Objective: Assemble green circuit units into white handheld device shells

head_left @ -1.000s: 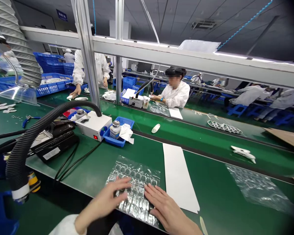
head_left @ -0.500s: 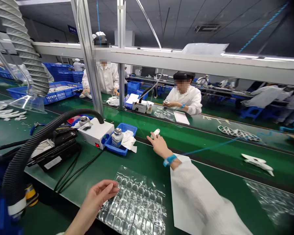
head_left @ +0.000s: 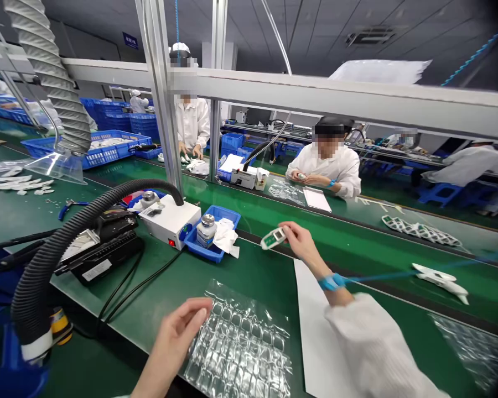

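Observation:
My right hand [head_left: 299,240] is stretched forward over the green belt and closed on a small white oblong part [head_left: 273,238] with a green inner face, lifted off the belt. A blue wrist strap [head_left: 331,282] circles that wrist. My left hand [head_left: 178,337] hovers at the near edge, fingers loosely curled and holding nothing, touching the left edge of a clear bubble-wrap sheet [head_left: 244,348]. A white paper strip [head_left: 319,326] lies to the right of the bubble wrap, under my right forearm.
A blue tray [head_left: 228,214] holding a jar and a white cloth stands beside a white box unit [head_left: 170,216]. A black corrugated hose [head_left: 66,237] arches at left. Another white part [head_left: 440,275] lies on the belt at right. People in white coats work across the line.
My right hand reached forward from the bubble wrap to the belt, closed on the white part and lifted it. My left hand drew back to the sheet's left edge.

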Action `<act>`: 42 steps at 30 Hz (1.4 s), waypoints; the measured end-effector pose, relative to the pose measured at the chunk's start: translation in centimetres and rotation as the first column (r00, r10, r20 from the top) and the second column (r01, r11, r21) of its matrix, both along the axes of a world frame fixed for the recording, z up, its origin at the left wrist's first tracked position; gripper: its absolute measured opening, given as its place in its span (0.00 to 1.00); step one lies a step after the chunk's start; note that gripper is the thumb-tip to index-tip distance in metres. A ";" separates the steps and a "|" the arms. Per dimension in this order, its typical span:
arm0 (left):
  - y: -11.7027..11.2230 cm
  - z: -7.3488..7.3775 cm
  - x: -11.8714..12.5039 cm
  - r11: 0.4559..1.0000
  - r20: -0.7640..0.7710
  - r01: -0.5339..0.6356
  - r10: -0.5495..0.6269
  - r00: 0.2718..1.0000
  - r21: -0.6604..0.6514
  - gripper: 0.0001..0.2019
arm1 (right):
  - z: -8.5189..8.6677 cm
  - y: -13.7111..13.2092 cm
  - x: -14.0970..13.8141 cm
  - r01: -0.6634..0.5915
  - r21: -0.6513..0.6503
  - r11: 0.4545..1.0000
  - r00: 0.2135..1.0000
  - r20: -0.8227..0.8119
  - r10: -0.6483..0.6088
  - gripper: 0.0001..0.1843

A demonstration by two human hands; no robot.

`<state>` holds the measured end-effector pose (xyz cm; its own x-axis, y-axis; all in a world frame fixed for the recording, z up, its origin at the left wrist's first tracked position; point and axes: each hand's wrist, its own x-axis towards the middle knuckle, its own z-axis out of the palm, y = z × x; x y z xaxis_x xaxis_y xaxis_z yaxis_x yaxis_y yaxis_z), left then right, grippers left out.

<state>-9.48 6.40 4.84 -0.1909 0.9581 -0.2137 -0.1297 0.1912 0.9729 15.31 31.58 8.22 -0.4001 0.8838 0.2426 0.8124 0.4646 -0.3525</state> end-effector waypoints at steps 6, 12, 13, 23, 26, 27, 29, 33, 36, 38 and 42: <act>1.3 0.4 6.8 0.943 0.132 0.312 -0.326 0.936 0.119 0.26 | 0.3 -13.4 1.1 -0.422 -0.476 0.772 0.766 -0.643 0.022 0.21; -0.6 -0.5 11.0 0.918 0.363 0.395 -0.383 0.849 0.046 0.17 | -1.9 -19.1 1.6 -0.367 -0.376 0.851 0.623 -0.779 -0.076 0.15; -1.0 -0.7 11.1 0.925 0.373 0.378 -0.360 0.855 0.026 0.17 | -2.0 -19.5 1.7 -0.351 -0.350 0.869 0.618 -0.783 -0.066 0.14; -2.5 -0.6 11.4 0.955 0.330 0.295 -0.268 0.905 -0.034 0.22 | -3.6 -21.9 1.2 -0.276 -0.410 0.869 0.701 -0.705 -0.110 0.18; -2.9 -1.3 11.2 0.956 0.145 0.291 -0.283 0.948 -0.041 0.26 | -4.0 -22.0 0.8 -0.268 -0.424 0.865 0.756 -0.649 -0.084 0.19; -3.0 -1.6 11.1 0.957 0.056 0.287 -0.284 0.957 -0.040 0.28 | -4.0 -22.0 0.7 -0.248 -0.405 0.880 0.787 -0.614 -0.061 0.18; -3.3 -2.1 10.9 0.960 -0.111 0.278 -0.280 0.954 -0.036 0.31 | -4.0 -22.2 0.5 -0.216 -0.337 0.916 0.850 -0.527 0.006 0.17; -3.3 -2.4 10.4 0.955 -0.213 0.298 -0.290 0.933 0.006 0.30 | -3.7 -22.9 0.2 -0.243 -0.191 0.951 0.897 -0.417 0.146 0.15; -2.9 -2.4 10.1 0.959 -0.201 0.276 -0.258 0.945 0.065 0.24 | -3.4 -23.4 0.0 -0.278 -0.134 0.951 0.859 -0.478 0.183 0.14; -2.7 -2.5 9.9 0.970 -0.178 0.234 -0.221 0.959 0.058 0.22 | -3.4 -23.4 0.0 -0.251 -0.149 0.957 0.829 -0.543 0.133 0.15; -2.6 -2.5 9.0 0.984 -0.066 0.178 -0.177 0.982 0.022 0.22 | -4.2 -21.6 0.5 -0.228 -0.274 0.934 0.815 -0.579 0.029 0.18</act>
